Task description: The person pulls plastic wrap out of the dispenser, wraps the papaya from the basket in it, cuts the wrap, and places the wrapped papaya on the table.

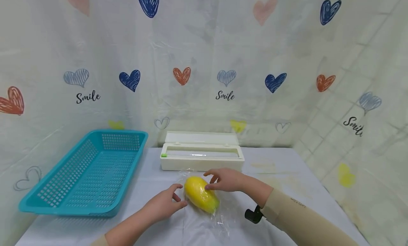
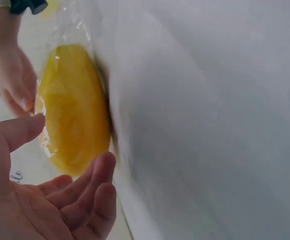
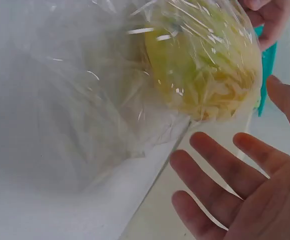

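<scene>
A yellow mango (image 1: pixel 200 193), greenish at its near end, lies on the white-covered table between the two hands. Clear plastic wrap (image 3: pixel 90 100) covers it, with loose crinkled film spreading to its near right side. My left hand (image 1: pixel 165 203) is at the fruit's left, thumb and fingers spread; in the left wrist view its fingertips (image 2: pixel 105 160) come right at the mango's end. On the other side my right hand (image 1: pixel 227 179) reaches over with the thumb at the mango's upper side. Its fingers (image 3: pixel 220 175) are spread and relaxed in the right wrist view, gripping nothing.
Behind the mango stands a white wrap dispenser box (image 1: pixel 202 164), lid raised, with a roll of film inside and a green slider at its left end. A turquoise perforated basket (image 1: pixel 127 182) sits on the left. A heart-printed curtain (image 1: pixel 204 44) hangs at the back.
</scene>
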Tool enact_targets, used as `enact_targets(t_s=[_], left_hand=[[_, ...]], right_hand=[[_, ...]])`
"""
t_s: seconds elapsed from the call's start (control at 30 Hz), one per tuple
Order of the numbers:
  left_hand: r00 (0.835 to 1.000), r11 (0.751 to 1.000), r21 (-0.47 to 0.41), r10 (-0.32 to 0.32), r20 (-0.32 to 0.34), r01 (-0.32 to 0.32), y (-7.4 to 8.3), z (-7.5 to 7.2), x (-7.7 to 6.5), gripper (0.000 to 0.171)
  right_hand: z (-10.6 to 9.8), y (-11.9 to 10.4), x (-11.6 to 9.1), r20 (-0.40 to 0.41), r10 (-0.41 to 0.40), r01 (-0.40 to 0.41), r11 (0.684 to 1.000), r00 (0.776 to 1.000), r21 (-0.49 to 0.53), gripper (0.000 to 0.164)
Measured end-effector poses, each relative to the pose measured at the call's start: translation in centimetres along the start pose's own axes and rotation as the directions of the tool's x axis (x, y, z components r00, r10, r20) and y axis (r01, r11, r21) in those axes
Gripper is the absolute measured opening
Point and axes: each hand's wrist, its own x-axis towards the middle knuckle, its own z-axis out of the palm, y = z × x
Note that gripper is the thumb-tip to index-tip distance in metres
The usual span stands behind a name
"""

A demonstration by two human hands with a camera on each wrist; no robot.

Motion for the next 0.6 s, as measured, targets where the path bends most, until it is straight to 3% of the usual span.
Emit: enact_targets(t_s=[0.17, 0.27, 0.6], left_hand=[[1.0, 0.99, -0.142, 0.005, 0.024, -0.002, 0.1, 1.1, 0.7, 0.076], [0.999, 0.983, -0.183, 0.015, 0.035, -0.009, 0.3, 1.4, 1.0, 0.078], [0.997, 0.988, -0.143, 0.059, 0.054, -0.051, 1.1, 1.7, 1.7, 0.082]], right_hand=[[0.4, 0.5, 0.0, 0.066, 0.033, -0.04, 0.993, 0.997, 0.109, 0.055], [1.1, 0.8, -0.3, 0.06, 0.045, -0.055, 0.983, 0.997, 0.175, 0.054], [3.5, 0.4, -2.3, -0.061, 0.128, -0.103, 0.945, 0.99, 0.312, 0.058]])
